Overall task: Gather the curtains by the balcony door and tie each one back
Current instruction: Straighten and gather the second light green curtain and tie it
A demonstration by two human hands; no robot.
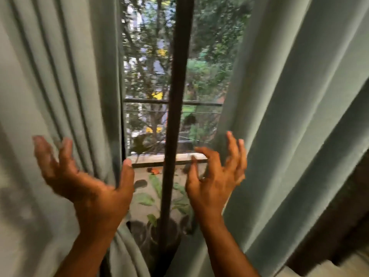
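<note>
Two pale green curtains hang either side of a glass balcony door, parted in the middle. The left curtain (65, 80) falls in folds; my left hand (85, 180) is raised palm-up in front of its inner edge, fingers spread, holding nothing. The right curtain (295, 108) slants down to the right; my right hand (215, 176) is beside its inner edge with fingers spread and loosely bent, fingertips at or near the fabric. No tieback is visible.
A dark vertical door frame bar (175, 108) runs down the gap between the curtains. Beyond the glass are a balcony railing (145, 100), a ledge, potted plants (159, 226) and trees. A brown surface (339, 226) lies at the lower right.
</note>
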